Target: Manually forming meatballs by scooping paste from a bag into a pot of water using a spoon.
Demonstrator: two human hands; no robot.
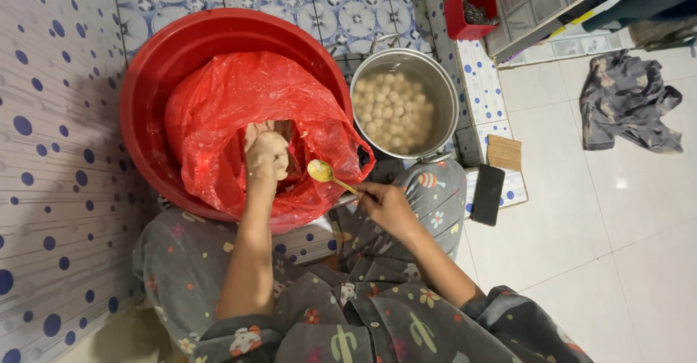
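The person sat on the tiled floor (639, 261) with a large red basin (149, 80) before the knees; a red plastic bag (225, 102) lined the basin and lay crumpled open, its folds hiding most of what it held. The left hand (266, 156) was down inside the mouth of the bag, coated in pale paste (255, 132) and closed into a fist around a lump of it; the separate fingers could not be made out under the coating. The rest of the paste showed only as a small patch beyond the fist, deep in the bag; how much lay there could not be told. The right hand (386, 205) was near the basin's right rim, its fingers curled tight about the handle of a spoon (320, 170); the handle was mostly hidden in the grip, and the yellowish bowl pointed towards the fist, close to it but apart. A steel pot (443, 87) stood just beside the basin on the right, holding many pale round balls (392, 109) in cloudy water; one handle was cut off behind the knee. A dark phone (488, 194) lay on the step edge beside the pot; a small red tub (465, 16) sat at the far edge, contents indistinct; a grey cloth (626, 102) lay crumpled on the floor at the far right.
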